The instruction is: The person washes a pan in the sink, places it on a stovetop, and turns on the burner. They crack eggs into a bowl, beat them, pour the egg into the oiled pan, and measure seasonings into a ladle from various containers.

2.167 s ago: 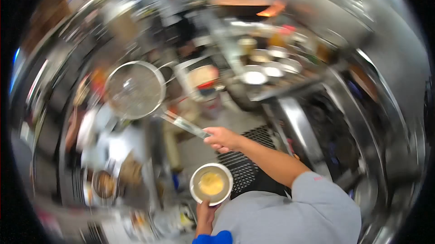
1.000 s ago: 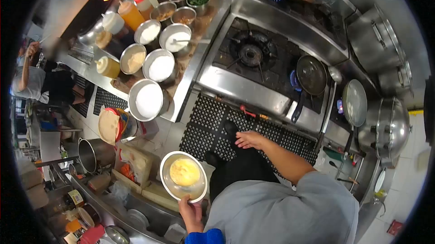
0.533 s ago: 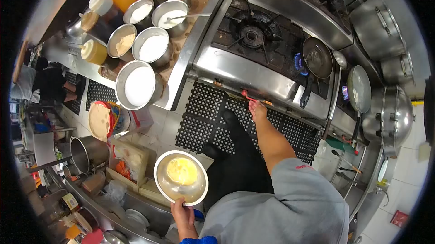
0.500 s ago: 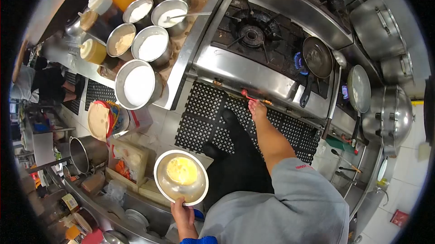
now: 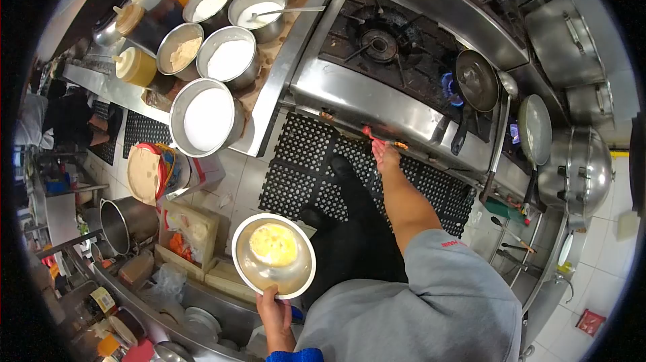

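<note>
My left hand [image 5: 274, 321] grips the near rim of a metal bowl [image 5: 295, 274] that holds a yellow, egg-like mixture [image 5: 273, 244]. The bowl is tilted. My right hand [image 5: 385, 156] reaches to the stove's front edge, with its fingertips closed on a small red lever [image 5: 374, 136]. Behind the front panel, a black frying pan [image 5: 478, 81] rests by a blue burner flame [image 5: 451, 89], and its handle points toward me. The open burner [image 5: 379, 46] to its left shows no flame.
Metal pots of white powder [image 5: 208, 120] and squeeze bottles [image 5: 136, 67] stand on the left counter [image 5: 259, 126]. Right of the stove are a ladle [image 5: 508, 84], a second pan [image 5: 535, 130] and large pots [image 5: 579, 170]. A lidded bucket [image 5: 145, 173] stands on the floor. Another person [image 5: 67, 120] is far left.
The large strainer earlier in my right hand is gone from it. That hand has moved from open in the air to the red lever. The view has turned toward the stove.
</note>
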`<action>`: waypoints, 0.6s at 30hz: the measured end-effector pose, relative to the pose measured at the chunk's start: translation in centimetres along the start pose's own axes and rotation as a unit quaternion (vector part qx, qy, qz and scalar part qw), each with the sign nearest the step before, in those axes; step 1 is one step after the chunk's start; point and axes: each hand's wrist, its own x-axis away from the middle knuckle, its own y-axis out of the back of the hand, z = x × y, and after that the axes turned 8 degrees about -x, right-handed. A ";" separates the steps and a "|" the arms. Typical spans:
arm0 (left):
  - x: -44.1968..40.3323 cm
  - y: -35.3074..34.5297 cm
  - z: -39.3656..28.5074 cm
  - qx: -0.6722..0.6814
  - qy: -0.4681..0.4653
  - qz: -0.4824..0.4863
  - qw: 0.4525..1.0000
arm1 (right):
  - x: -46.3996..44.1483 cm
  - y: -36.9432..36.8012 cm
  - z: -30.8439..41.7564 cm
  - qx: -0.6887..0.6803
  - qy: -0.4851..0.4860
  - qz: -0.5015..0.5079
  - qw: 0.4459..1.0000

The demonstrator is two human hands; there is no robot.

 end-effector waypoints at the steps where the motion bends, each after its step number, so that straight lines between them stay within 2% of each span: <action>1: 0.0 0.2 -0.1 -0.012 0.009 -0.006 1.000 | 0.0 0.1 0.0 -0.001 -0.001 0.002 1.000; 14: 0.2 -1.0 0.1 -0.008 -0.004 -0.007 1.000 | 0.4 0.1 0.1 -0.001 -0.004 -0.008 1.000; 18: -0.1 -1.0 0.3 -0.018 0.009 0.009 1.000 | 1.2 -0.4 0.5 0.047 -0.011 -0.017 0.999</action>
